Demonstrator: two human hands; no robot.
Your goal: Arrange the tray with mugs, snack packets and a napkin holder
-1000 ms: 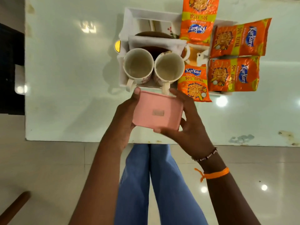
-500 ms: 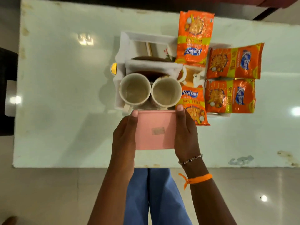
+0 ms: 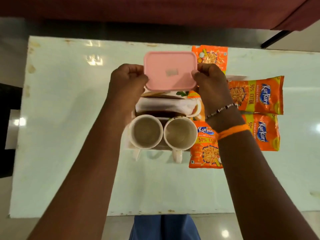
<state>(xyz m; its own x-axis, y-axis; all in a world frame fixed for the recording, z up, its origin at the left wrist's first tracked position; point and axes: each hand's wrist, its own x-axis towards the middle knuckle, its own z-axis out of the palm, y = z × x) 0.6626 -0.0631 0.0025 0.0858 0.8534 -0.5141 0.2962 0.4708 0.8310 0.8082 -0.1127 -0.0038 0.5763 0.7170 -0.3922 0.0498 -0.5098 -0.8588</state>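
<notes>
Both my hands hold a pink rectangular box (image 3: 170,71) above the far end of the white tray (image 3: 127,143). My left hand (image 3: 128,80) grips its left edge and my right hand (image 3: 210,80) its right edge. Two empty white mugs (image 3: 146,131) (image 3: 180,133) stand side by side at the tray's near end, handles toward me. Behind them stands a napkin holder with white napkins (image 3: 164,104). Orange Kurkure snack packets lie to the right: one near the mugs (image 3: 204,149), one at the far side (image 3: 213,57), two outside the tray (image 3: 258,95) (image 3: 265,132).
The tray sits on a pale glossy table (image 3: 69,118) with worn edges. Beyond the far edge is a dark red sofa (image 3: 155,9). My blue-trousered legs (image 3: 164,227) show below the near table edge.
My hands have carried the pink box from the near table edge, over the two mugs, to above the far end of the tray. The camera view has tilted forward.
</notes>
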